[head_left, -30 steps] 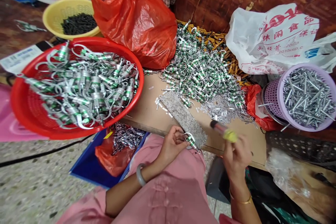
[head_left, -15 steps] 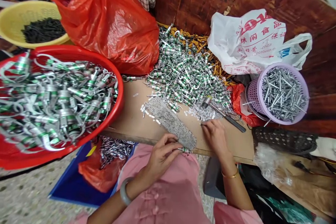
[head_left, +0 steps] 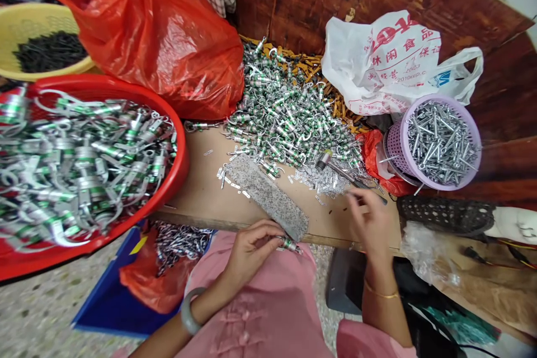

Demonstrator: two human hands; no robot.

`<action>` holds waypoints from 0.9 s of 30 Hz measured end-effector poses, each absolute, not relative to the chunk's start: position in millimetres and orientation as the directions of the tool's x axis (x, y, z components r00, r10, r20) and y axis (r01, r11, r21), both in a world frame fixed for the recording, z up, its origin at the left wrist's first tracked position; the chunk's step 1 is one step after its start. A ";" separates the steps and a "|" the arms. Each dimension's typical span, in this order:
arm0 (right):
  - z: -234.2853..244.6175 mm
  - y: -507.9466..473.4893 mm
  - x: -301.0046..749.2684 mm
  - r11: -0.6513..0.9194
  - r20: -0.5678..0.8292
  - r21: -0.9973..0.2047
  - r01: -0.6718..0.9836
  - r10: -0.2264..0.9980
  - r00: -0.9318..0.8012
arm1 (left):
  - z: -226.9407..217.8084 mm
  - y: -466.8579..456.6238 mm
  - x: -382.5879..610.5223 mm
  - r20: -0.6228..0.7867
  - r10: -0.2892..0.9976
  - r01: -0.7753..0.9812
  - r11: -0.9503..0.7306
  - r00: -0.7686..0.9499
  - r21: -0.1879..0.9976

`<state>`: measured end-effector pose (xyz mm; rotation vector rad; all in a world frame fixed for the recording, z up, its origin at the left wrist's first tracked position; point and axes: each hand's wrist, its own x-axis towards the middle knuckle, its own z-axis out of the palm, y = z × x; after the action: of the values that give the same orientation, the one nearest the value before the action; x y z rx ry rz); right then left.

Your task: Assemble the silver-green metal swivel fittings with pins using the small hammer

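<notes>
My left hand (head_left: pixel 257 245) is closed around a small silver and green metal fitting (head_left: pixel 288 244), its fingers covering one end. The fitting is at the near end of a flat grey speckled stone slab (head_left: pixel 271 196), just above the bench edge. My right hand (head_left: pixel 371 217), slightly blurred, hovers over the bench's right side, fingers apart and no object visible in them. Beside its fingertips lies a hammer (head_left: pixel 335 166) with a yellow-ended head; the hand partly hides its dark grip. Small flat metal tabs (head_left: pixel 329 182) are heaped under the hammer.
Similar fittings form a pile (head_left: pixel 289 117) at the back and fill a red basin (head_left: pixel 181 145) at left. A purple basket (head_left: pixel 476 148) of metal pins stands at right. Red (head_left: pixel 176 39) and white (head_left: pixel 377 67) plastic bags line the rear. A blue container (head_left: pixel 100 302) sits below.
My right hand has moved right from the bench surface to beside the hammer's grip, its fingers spreading from a pinch. The left hand keeps the fitting near the slab. The view has shifted slightly.
</notes>
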<state>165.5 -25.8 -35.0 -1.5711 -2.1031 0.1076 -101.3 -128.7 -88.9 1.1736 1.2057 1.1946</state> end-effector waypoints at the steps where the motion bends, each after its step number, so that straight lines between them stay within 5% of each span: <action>1: -18.3 -15.8 175.1 0.299 0.434 -0.343 0.890 0.891 -0.132 | -88.7 -128.8 -101.2 -0.041 0.999 -0.022 0.041 0.008 0.999; 3: 12.3 4.1 192.1 0.201 0.704 -0.235 0.951 0.710 0.023 | -88.2 -128.6 -100.4 -0.057 0.998 -0.019 0.057 0.023 0.998; 5: 27.9 15.1 198.6 0.198 0.746 -0.145 0.969 0.665 -0.024 | -87.9 -128.5 -99.2 -0.059 0.997 -0.011 0.059 0.040 0.998; 7: 19.8 10.8 191.1 0.261 0.660 -0.186 0.947 0.748 -0.076 | -88.1 -129.2 -97.9 -0.059 0.997 -0.015 0.060 0.040 0.998; 12: -63.7 -37.1 154.0 0.304 0.077 -0.266 0.915 0.953 -0.294 | -91.9 -133.4 -97.2 -0.162 0.987 -0.096 0.161 -0.005 0.982; 16: -88.1 -56.1 145.5 0.219 0.061 -0.355 0.909 0.976 -0.211 | -93.5 -133.7 -98.4 -0.196 0.980 -0.135 0.196 0.015 0.971; 22: -45.7 -76.1 117.8 0.247 -0.035 -0.735 0.631 0.916 -0.400 | -86.5 -128.6 -97.9 -0.077 0.996 -0.046 0.079 0.045 0.996; 27: -36.3 -94.3 92.3 0.388 0.022 -0.745 0.542 0.827 -0.562 | -81.4 -128.4 -100.9 0.018 0.999 0.036 -0.020 0.045 0.999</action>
<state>92.3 -94.3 -36.3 -1.1830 -2.2613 0.9950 -100.9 -128.4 -81.4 1.2708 1.1934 1.1721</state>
